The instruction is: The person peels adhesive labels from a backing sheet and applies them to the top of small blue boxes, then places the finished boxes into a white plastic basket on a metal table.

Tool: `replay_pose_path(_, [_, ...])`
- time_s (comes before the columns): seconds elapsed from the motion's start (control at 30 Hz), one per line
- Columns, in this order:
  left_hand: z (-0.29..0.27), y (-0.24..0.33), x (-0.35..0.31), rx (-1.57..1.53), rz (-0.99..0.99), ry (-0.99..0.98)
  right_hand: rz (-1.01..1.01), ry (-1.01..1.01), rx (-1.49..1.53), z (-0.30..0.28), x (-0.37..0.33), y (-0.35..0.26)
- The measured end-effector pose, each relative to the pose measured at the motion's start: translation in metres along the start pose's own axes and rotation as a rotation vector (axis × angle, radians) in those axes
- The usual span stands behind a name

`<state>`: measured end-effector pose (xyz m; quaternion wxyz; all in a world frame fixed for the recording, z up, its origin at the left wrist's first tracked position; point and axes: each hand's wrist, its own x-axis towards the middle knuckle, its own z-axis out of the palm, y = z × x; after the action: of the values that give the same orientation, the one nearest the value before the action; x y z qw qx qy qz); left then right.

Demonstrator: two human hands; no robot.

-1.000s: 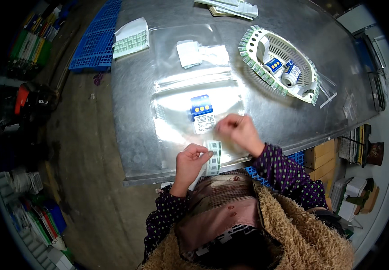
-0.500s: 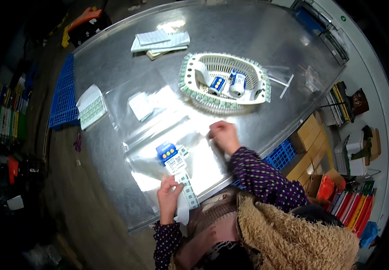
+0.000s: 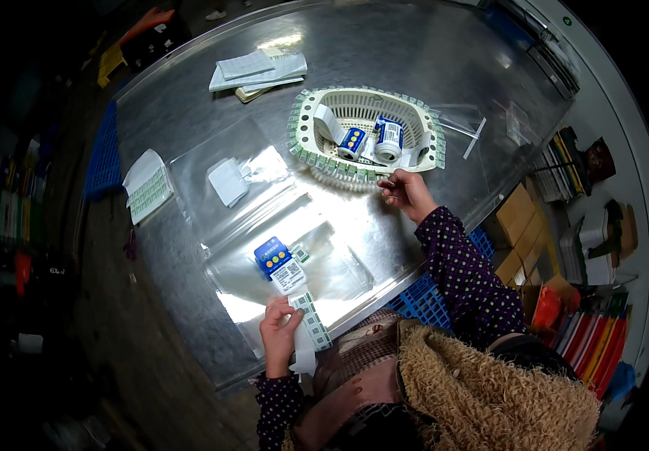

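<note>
Here my left hand [image 3: 279, 331] pinches a strip of small green-and-white labels [image 3: 311, 323] between thumb and fingers at the near edge of the worktop [image 3: 415, 60], its long axis running near-to-far, the far end pointing at the blue packet [image 3: 279, 263] on the clear bags [image 3: 294, 225]. My right hand [image 3: 407, 192], fingers loosely curled and holding nothing I can make out, reaches the near rim of the white basket [image 3: 306, 120] on the far right. I judge it best to keep the strip flat and taut while the right hand works.
</note>
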<state>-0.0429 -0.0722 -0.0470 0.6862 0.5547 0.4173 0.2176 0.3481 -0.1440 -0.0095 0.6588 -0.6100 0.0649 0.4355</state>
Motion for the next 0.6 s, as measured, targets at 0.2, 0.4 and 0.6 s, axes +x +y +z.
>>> replay_pose_path(0.2, [0.002,0.001,0.000,0.014,-0.005,0.009,-0.262,0.144,0.067,0.029,-0.019,0.035])
replay_pose_path(0.4, [0.006,0.001,0.003,0.006,0.015,-0.001,-0.530,0.248,0.087,0.038,0.005,0.045])
replay_pose_path(0.6, [0.000,-0.005,-0.011,0.095,-0.080,0.018,-0.390,-0.060,-0.146,0.036,0.003,0.015])
